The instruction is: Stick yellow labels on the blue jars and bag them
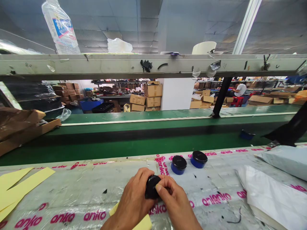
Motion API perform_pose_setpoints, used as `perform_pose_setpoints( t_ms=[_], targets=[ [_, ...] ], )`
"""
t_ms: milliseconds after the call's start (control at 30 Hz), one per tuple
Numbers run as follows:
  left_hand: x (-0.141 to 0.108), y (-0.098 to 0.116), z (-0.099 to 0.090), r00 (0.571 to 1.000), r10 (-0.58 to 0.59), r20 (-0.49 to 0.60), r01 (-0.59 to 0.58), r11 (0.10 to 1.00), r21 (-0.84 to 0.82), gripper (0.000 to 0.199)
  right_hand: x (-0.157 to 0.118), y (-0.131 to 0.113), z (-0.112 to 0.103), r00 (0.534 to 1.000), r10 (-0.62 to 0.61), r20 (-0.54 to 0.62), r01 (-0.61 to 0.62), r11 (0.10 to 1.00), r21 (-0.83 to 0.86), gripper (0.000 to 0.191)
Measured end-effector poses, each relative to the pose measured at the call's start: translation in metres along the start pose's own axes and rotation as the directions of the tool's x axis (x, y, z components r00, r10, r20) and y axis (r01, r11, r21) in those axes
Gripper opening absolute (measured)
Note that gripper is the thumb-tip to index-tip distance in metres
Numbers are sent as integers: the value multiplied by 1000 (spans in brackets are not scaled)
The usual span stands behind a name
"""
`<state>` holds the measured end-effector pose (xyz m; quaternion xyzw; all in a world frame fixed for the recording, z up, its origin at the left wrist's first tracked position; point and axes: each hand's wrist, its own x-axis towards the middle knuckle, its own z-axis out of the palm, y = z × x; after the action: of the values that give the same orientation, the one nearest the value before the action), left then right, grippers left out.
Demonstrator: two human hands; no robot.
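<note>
My left hand (135,195) is wrapped round a round black cap (151,187), holding it just above the plastic-covered bench. The thumb and fingers of my right hand (174,195) are pinched at the right side of the cap's face; whether they hold something small there is hidden. Beyond my hands stand two short round pieces with glossy black tops and blue sides, a nearer one (178,164) and another one (199,159) to its right. A yellow paper piece (144,222) lies partly under my left wrist.
Yellow strips (26,188) lie at left, white plastic bags (271,195) at right. Behind the bench runs a green conveyor belt (134,143) with another blue-and-black piece (247,135). A shelf beam (107,67) crosses above. A cardboard box (31,134) stands at left; a seated person (240,88) is far off.
</note>
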<state>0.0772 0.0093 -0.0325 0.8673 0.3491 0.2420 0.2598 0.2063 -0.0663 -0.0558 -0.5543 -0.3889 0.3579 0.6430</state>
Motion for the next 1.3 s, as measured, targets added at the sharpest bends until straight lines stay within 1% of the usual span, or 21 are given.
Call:
perform_pose_setpoints(
  t_ms=[367,533,667,767,900,1100,1200,1300],
  targets=[
    [0,2,-1,1000,31,-1,-31,999,13,36,0,4,3,999,6,-52,-7,1000,-15,25],
    [-1,0,-1,999,35,-3,-35,999,23,39,-1,3,2,999,33,-36,-34,999,-40,23],
    [-2,0,0,999,38,2,-38,999,26,42,-2,2,5,994,-2,-106,-5,998,-57,24],
    [-1,1,0,999,42,-2,-42,999,30,44,-2,3,7,992,-4,-128,-3,999,-49,22],
    [-1,2,-1,998,56,-16,-55,998,37,46,-2,5,9,992,5,-124,-12,998,-58,20],
    [0,3,-1,998,59,-18,-58,997,43,42,-2,4,8,993,1,-115,-11,997,-82,19],
    [0,-1,1,997,64,-34,-62,997,48,45,-1,5,6,996,23,-85,-30,996,-86,19],
    [1,-8,3,994,99,-54,-96,994,46,50,2,9,4,992,50,-120,-56,997,-51,18]
  ],
)
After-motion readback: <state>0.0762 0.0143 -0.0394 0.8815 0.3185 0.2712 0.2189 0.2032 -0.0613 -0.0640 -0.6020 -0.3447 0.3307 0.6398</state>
